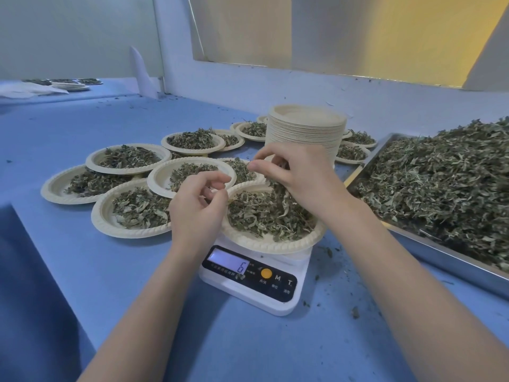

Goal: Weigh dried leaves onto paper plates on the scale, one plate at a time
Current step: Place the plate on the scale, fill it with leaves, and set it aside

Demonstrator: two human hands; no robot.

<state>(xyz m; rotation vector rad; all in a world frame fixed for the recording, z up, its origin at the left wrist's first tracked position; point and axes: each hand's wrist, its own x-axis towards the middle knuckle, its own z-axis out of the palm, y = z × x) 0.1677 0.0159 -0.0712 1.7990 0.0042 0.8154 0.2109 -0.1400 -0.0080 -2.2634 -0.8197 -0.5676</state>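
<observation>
A white kitchen scale point(256, 282) stands on the blue table, its display reading 6. On it rests a cream paper plate point(271, 245) holding dried green leaves point(259, 216). My left hand point(197, 208) hovers over the plate's left rim, fingers curled, nothing clearly in them. My right hand point(297, 172) is above the plate's far side, pinching a bunch of dried leaves that hangs down into the plate. A metal tray point(429, 249) heaped with dried leaves lies to the right.
Several filled paper plates point(126, 158) overlap left and behind the scale. A tall stack of empty plates point(305, 130) stands behind my right hand. Leaf crumbs dot the table near the scale. A white wall runs along the back.
</observation>
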